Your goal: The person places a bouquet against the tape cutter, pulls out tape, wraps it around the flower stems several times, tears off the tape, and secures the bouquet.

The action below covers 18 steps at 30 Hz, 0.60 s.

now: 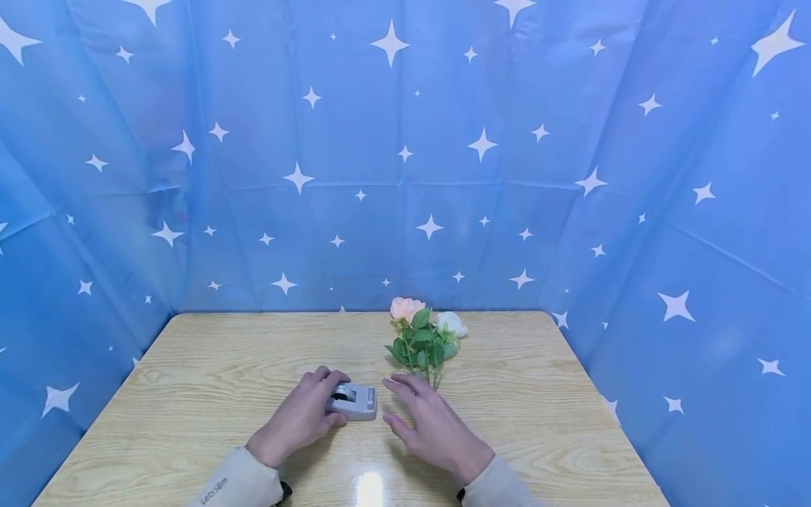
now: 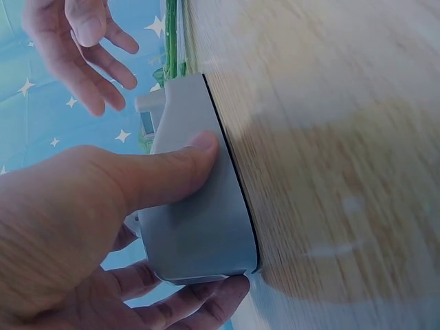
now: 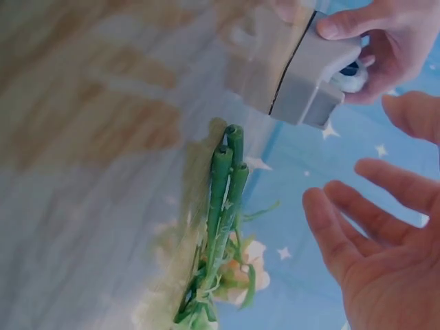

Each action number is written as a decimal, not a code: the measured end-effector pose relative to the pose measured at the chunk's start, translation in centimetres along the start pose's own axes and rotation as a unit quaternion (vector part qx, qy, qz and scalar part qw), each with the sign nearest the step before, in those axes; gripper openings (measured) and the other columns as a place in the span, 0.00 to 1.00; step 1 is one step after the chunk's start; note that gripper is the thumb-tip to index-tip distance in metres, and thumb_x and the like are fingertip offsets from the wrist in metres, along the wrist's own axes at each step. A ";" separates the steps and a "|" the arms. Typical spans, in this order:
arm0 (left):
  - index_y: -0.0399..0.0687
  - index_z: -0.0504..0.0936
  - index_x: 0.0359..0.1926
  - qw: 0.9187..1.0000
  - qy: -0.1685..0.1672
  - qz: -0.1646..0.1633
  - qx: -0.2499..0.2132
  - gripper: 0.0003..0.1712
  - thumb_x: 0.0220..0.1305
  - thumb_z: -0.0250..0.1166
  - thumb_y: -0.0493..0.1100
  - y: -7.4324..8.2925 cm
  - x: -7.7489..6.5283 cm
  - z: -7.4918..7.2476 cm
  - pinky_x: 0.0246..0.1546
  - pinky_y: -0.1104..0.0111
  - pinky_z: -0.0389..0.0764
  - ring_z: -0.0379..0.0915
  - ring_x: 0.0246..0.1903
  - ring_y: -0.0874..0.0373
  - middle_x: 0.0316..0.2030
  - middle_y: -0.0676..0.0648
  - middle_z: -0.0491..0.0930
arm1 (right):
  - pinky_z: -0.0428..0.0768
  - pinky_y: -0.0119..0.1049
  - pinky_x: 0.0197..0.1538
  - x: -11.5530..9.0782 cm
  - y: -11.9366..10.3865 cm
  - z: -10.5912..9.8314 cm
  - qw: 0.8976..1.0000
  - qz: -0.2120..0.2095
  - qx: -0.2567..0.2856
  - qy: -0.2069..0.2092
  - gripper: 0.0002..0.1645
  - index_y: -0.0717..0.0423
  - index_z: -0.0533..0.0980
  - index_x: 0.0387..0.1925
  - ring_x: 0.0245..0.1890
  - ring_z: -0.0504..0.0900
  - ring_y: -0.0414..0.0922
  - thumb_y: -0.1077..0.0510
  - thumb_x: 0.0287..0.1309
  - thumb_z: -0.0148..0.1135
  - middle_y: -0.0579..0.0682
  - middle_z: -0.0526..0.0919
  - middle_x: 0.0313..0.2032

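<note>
A grey tape dispenser (image 1: 362, 403) with a roll of tape in it sits on the wooden table. My left hand (image 1: 303, 412) grips its rear end; in the left wrist view the thumb (image 2: 172, 172) lies along one side of the dispenser (image 2: 199, 206) and fingertips curl round its back. To the right of the dispenser, my right hand (image 1: 437, 426) hovers with fingers spread and nothing held, also seen as a hand (image 3: 385, 254) in the right wrist view. Just beyond it lies a bunch of flowers (image 1: 423, 345), pink and white, its green stems (image 3: 223, 192) pointing towards me.
The light wooden table (image 1: 222, 366) ends at a blue curtain (image 1: 355, 141) with white stars, which hangs behind and along both sides. Light glares off the table near its front edge.
</note>
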<state>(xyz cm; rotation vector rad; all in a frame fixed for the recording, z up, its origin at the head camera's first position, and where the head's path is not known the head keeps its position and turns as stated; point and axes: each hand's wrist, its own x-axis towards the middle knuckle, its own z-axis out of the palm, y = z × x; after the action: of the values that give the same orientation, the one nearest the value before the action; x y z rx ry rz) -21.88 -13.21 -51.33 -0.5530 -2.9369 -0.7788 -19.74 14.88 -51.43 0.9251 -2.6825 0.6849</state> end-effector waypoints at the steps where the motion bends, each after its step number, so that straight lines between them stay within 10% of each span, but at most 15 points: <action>1: 0.47 0.87 0.69 1.000 0.000 0.001 0.000 0.38 0.60 0.91 0.41 0.0 0.0 0.1 0.60 0.46 0.92 0.83 0.55 0.48 0.56 0.44 0.87 | 0.89 0.56 0.77 0.0 -0.1 0.0 1.000 0.002 0.003 -0.003 0.36 0.55 0.77 0.82 0.77 0.85 0.58 0.50 0.81 0.75 0.62 0.83 0.77; 18: 0.47 0.88 0.64 1.000 0.011 0.008 0.010 0.36 0.56 0.93 0.40 0.8 0.2 0.1 0.58 0.47 0.93 0.83 0.51 0.50 0.52 0.45 0.88 | 0.88 0.56 0.78 0.8 -0.6 0.3 1.000 0.006 0.001 -0.020 0.37 0.54 0.76 0.83 0.78 0.84 0.57 0.51 0.81 0.75 0.61 0.81 0.79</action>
<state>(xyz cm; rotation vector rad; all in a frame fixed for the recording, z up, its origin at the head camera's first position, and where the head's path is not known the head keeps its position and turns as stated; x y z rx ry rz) -21.73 -12.41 -51.04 -0.5625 -2.9125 -0.7493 -19.97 13.89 -51.22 0.9333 -2.7253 0.6788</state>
